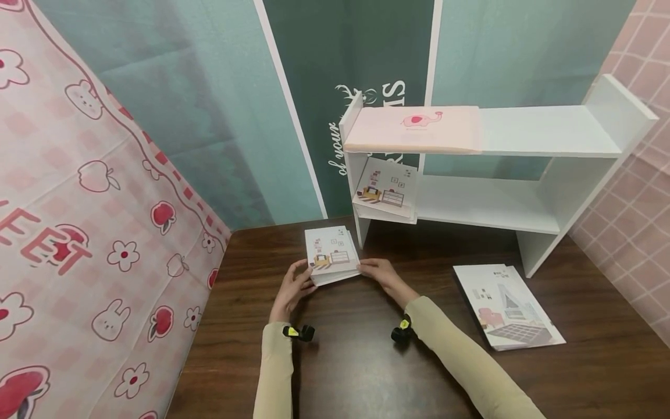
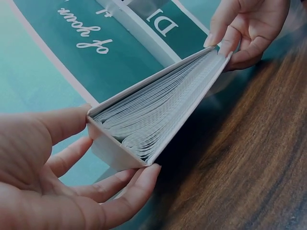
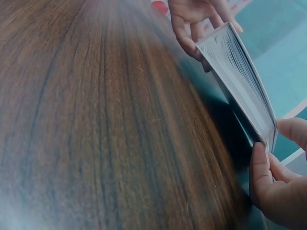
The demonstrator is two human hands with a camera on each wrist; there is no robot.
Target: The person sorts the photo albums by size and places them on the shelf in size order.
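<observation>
A white hardcover photo album (image 1: 331, 251) with a drawing of a furnished room on its cover is held between both hands, tilted up from the dark wooden table. My left hand (image 1: 290, 288) grips it at the spine side, thumb at the top cover and fingers under the lower one. At the opposite, page side, my right hand (image 1: 384, 276) pinches the near corner. In the left wrist view the album (image 2: 144, 115) shows its many thin pages fanned between the covers, held by the left hand (image 2: 62, 172) and the right hand (image 2: 249, 28).
A white two-tier shelf (image 1: 487, 201) stands behind to the right. A similar album (image 1: 387, 186) leans in its lower tier, and a pink elephant-print sheet (image 1: 413, 129) covers part of its top. More white albums (image 1: 510, 308) lie stacked on the table (image 1: 366, 366) at right.
</observation>
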